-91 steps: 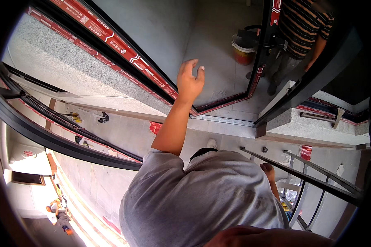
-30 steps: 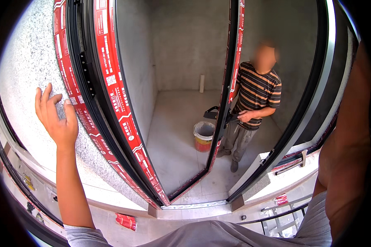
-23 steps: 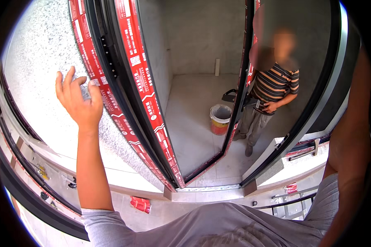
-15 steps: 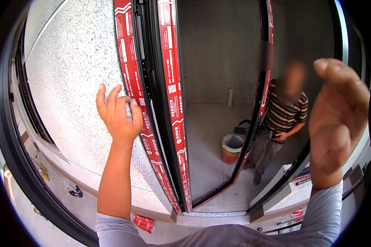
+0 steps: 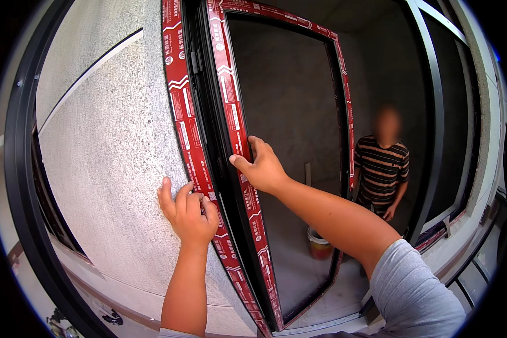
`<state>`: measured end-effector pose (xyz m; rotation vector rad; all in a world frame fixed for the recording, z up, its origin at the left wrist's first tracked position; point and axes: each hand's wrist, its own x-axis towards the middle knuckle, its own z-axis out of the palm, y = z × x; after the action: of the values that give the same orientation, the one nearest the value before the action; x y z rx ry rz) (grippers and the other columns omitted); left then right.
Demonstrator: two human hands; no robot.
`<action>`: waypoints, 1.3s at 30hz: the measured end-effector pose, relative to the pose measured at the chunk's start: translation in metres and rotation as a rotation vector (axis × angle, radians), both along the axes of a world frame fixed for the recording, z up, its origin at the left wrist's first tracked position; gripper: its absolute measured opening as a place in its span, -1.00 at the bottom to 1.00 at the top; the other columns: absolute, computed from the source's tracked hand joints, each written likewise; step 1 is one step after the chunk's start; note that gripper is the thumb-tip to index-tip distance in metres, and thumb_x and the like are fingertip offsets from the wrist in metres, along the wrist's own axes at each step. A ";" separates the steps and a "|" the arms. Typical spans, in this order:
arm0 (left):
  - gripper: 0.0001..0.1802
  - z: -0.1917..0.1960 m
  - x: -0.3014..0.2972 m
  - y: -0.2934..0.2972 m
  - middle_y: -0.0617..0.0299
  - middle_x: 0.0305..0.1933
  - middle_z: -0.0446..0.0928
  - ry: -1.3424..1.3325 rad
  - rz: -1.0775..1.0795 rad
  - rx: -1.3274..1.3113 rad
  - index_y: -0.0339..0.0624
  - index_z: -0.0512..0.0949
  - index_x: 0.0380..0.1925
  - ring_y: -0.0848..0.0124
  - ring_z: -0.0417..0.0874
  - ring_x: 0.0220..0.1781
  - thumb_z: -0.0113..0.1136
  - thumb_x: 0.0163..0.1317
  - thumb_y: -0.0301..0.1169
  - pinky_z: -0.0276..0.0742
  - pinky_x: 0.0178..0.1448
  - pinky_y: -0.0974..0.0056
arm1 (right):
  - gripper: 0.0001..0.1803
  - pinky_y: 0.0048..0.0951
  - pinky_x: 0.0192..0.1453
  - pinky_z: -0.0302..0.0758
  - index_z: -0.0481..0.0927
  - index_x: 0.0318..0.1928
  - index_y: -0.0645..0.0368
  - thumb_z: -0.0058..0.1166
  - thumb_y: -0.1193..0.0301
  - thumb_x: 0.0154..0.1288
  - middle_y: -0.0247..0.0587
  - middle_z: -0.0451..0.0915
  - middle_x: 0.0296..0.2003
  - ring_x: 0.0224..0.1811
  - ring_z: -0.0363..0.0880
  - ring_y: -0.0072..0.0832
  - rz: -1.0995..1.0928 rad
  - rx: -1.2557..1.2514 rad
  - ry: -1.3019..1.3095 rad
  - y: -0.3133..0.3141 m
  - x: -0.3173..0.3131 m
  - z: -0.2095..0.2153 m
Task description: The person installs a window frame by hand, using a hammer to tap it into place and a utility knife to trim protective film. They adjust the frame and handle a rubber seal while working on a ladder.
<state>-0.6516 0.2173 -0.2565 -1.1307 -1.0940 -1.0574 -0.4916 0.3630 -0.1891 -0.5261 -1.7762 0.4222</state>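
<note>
Ahead of me a black door leaf (image 5: 228, 93), its edges covered in red printed protective film, stands swung open from its door frame (image 5: 190, 135). My right hand (image 5: 262, 169) reaches across and grips the hinge-side stile of the leaf. Its thumb lies on the red film, with the fingers at the inner edge, partly hidden. Lower and to the left, my left hand (image 5: 190, 221) is open, its fingers apart and slightly bent. It sits at the border between the speckled wall and the red-filmed frame; whether it presses on either is hard to tell.
Beyond the leaf a person in a striped shirt (image 5: 382, 172) stands inside the room. A bucket (image 5: 319, 243) is on the floor there. The speckled wall (image 5: 112, 169) rises on the left. At right stands a dark-framed window (image 5: 448, 118).
My right hand has come from the raised position at right across to the leaf's stile and taken hold. My left hand has moved lower. The view has shifted, and the person's arm hangs lower.
</note>
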 end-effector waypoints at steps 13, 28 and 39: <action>-0.94 0.002 0.001 -0.002 0.00 0.02 0.66 0.008 -0.030 0.018 -0.28 0.61 -0.41 -0.24 0.20 0.63 0.25 0.17 -0.50 0.02 0.63 -0.42 | -0.03 0.02 0.33 0.59 0.20 0.55 0.44 0.20 -0.04 0.43 0.44 0.59 0.20 0.22 0.66 0.23 -0.195 0.017 0.023 0.001 -0.024 -0.018; -0.93 -0.001 -0.004 0.000 0.03 0.01 0.66 0.006 0.011 0.013 -0.25 0.62 -0.41 -0.22 0.18 0.66 0.25 0.16 -0.47 -0.01 0.66 -0.44 | 0.03 0.00 0.33 0.58 0.09 0.60 0.45 0.21 0.01 0.40 0.38 0.53 0.26 0.25 0.63 0.18 -0.158 0.019 -0.043 0.000 -0.021 -0.025; -0.93 0.003 0.006 0.000 0.01 -0.03 0.66 0.026 0.004 0.007 -0.31 0.62 -0.38 -0.28 0.19 0.63 0.24 0.17 -0.52 0.05 0.63 -0.37 | 0.01 -0.01 0.08 0.70 0.09 0.55 0.60 0.14 0.01 0.47 0.33 0.56 0.06 0.02 0.70 0.11 -0.318 0.129 -0.129 0.000 -0.026 -0.028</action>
<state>-0.6457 0.2176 -0.2539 -1.1332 -1.0709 -1.0400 -0.5173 0.3626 -0.2175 -0.7429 -1.7887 0.0530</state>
